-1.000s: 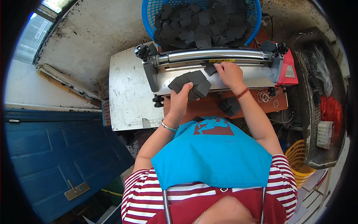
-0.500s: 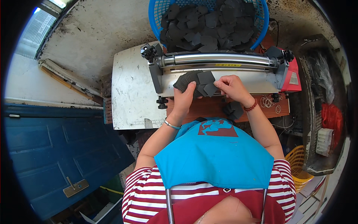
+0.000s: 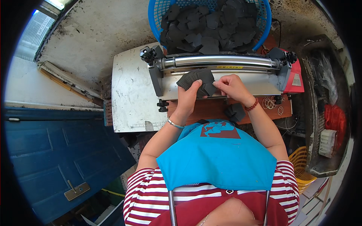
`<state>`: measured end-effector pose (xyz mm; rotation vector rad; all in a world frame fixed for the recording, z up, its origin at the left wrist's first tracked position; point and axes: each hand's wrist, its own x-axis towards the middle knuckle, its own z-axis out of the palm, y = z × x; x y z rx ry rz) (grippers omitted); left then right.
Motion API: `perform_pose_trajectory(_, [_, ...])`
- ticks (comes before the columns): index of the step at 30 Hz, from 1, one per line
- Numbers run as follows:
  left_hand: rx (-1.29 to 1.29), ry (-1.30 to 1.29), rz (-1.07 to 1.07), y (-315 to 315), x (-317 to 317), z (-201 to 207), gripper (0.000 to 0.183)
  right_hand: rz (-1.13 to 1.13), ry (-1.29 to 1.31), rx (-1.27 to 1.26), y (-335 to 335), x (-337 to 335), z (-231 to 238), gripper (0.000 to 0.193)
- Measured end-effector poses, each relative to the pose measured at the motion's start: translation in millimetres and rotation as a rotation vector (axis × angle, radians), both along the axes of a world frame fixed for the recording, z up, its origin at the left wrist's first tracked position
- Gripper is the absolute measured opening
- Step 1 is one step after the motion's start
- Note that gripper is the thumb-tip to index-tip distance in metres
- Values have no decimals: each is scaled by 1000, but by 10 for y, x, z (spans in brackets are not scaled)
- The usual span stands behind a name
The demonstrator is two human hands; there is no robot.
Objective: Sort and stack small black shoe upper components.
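Over the metal plate (image 3: 260, 82), my left hand (image 3: 187, 97) wraps the fanned dark stack (image 3: 195, 78), thumb on top, presumably so nothing slides. My right hand (image 3: 233, 88) curls at its right edge; whether it pinches a piece, I cannot tell.

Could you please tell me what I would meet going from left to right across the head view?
Door handle, white tabletop, left hand holding black pieces, right hand, pale loops, yellow basket, crumpled red plastic.
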<state>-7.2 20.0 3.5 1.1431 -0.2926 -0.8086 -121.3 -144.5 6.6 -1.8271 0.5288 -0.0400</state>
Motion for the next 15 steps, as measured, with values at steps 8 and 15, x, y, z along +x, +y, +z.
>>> perform_pose_trajectory(8, [2,-53,-1,62,100,-38,23,3,281,5,-301,-59,69,37])
perform_pose_trajectory(15, [12,-14,-12,-49,34,-23,22,-93,162,-227,-214,139,42,55])
